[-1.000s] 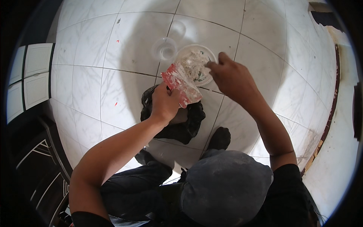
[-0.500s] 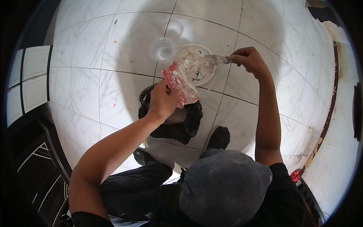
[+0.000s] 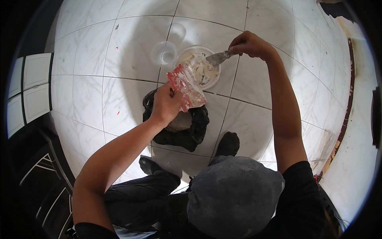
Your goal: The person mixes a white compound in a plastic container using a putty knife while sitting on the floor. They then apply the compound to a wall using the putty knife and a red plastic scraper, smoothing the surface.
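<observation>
A round white tub [image 3: 218, 76] was set on the tiled floor [image 3: 254, 127], and a lumpy off-white paste [image 3: 200, 65] was contained in it, with small green marks showing near its edge. Just to the left of the tub, a clear plastic cup [image 3: 163, 53] was stood; whether any liquid was held in it could not be told. Nearer the person's feet, a black plastic bag [image 3: 199, 124] was left with its mouth open and its rim crumpled, and a greyish-brown mass [image 3: 179, 122] could be seen inside, partly hidden by the left forearm.

A flat red plate [image 3: 185, 88] was gripped at its near left edge by the left hand [image 3: 166, 104], the fingers closed on it. It was held slanting between the bag and the tub, with the lower left of the tub overlapped in view; contact with the rim could not be made out. Its red face was heavily streaked with white, most thickly toward the tub.

A putty knife [image 3: 217, 59] was gripped by its handle in the closed right hand [image 3: 250, 44]. Its grey, smeared blade was pointed down and leftward at the right side of the paste; whether the tip was sunk in could not be told.
</observation>
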Demonstrator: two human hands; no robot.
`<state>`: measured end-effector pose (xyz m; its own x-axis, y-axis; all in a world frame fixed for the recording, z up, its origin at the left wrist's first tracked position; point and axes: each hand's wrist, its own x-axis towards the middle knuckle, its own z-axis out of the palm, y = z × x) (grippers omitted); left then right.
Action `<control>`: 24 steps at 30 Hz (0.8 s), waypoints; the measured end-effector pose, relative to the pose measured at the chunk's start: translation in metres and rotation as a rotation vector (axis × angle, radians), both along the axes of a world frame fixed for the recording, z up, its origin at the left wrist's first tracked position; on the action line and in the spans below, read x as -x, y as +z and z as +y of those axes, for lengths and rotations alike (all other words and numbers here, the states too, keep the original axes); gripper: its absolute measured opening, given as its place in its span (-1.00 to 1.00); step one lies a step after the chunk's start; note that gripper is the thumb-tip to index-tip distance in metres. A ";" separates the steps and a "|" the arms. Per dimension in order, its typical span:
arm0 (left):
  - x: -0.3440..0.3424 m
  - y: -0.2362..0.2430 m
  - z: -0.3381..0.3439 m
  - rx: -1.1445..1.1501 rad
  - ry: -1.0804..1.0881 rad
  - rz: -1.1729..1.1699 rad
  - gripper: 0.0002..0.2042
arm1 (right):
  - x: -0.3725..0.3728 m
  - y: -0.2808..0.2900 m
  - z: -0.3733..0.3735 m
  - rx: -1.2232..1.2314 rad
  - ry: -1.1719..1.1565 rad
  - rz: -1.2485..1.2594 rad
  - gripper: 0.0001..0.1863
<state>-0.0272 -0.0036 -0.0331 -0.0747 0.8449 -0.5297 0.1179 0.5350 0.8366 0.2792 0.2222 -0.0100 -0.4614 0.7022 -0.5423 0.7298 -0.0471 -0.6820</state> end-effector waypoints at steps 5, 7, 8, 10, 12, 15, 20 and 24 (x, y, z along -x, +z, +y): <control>-0.006 0.019 0.001 0.058 0.064 -0.120 -0.83 | 0.015 0.008 0.017 0.013 0.115 0.009 -0.72; 0.002 0.001 -0.001 -0.039 -0.011 -0.026 -0.83 | 0.020 0.001 0.029 0.036 0.151 0.002 -0.72; 0.005 -0.010 -0.003 -0.088 -0.050 0.017 -0.83 | 0.020 -0.002 0.032 0.048 0.167 -0.005 -0.72; -0.003 0.010 0.000 0.016 0.037 -0.129 -0.83 | 0.023 -0.001 0.032 0.069 0.171 0.019 -0.72; -0.004 0.015 0.001 0.058 0.056 -0.184 -0.82 | 0.028 0.006 0.031 0.074 0.181 0.022 -0.72; 0.002 0.007 0.002 0.029 0.010 -0.153 -0.82 | 0.040 0.019 0.020 0.006 0.217 -0.002 -0.70; -0.006 0.027 0.004 0.081 0.071 -0.212 -0.80 | 0.077 0.029 -0.049 -0.474 0.240 -0.038 -0.72; -0.001 0.020 0.004 0.080 0.041 -0.170 -0.80 | 0.118 0.042 -0.161 -0.544 0.110 -0.147 -0.78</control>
